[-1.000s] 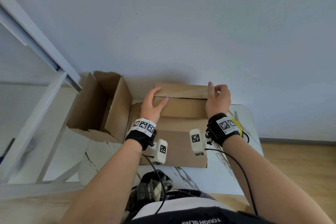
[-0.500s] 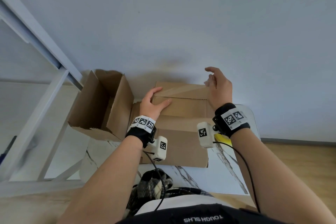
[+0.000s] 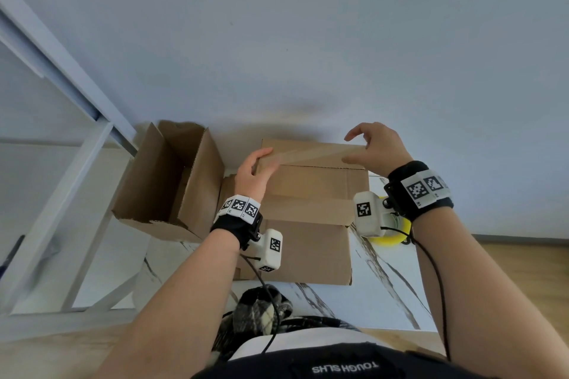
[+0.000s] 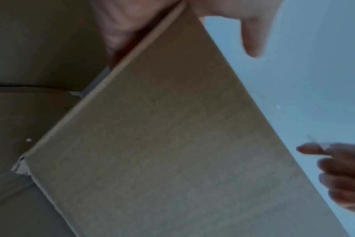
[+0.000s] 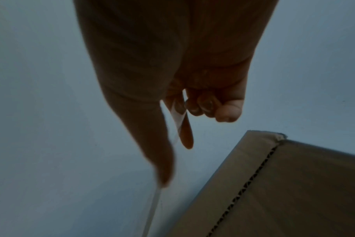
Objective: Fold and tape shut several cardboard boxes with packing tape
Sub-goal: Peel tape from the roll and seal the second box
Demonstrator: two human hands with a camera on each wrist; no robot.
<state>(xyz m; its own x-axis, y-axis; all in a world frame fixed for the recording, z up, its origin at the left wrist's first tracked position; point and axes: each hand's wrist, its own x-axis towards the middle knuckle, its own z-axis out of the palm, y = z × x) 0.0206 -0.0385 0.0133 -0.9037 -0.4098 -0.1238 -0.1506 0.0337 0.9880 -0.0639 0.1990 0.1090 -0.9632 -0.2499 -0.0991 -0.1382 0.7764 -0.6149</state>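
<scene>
A closed brown cardboard box (image 3: 308, 188) lies on the white marble-pattern table (image 3: 385, 286) against the wall. My left hand (image 3: 254, 175) grips its far left corner, thumb on top and palm down the side; the left wrist view shows the box (image 4: 162, 152) edge running under the palm. A strip of clear tape (image 3: 311, 154) stretches across the far flap to my right hand (image 3: 378, 148), which hovers just above the far right corner. The right wrist view shows the tape (image 5: 177, 117) pinched among curled fingers above the box (image 5: 294, 192) corner.
An open empty cardboard box (image 3: 172, 181) lies tipped on its side left of the closed one. A yellow tape roll (image 3: 389, 234) sits on the table under my right wrist. A white metal frame (image 3: 61, 194) stands at the left. The wall rises right behind the boxes.
My right hand lifted off the box's far right corner, rose, and now hangs lower, just beyond that corner, with the tape strip. My left hand stayed on the far left corner.
</scene>
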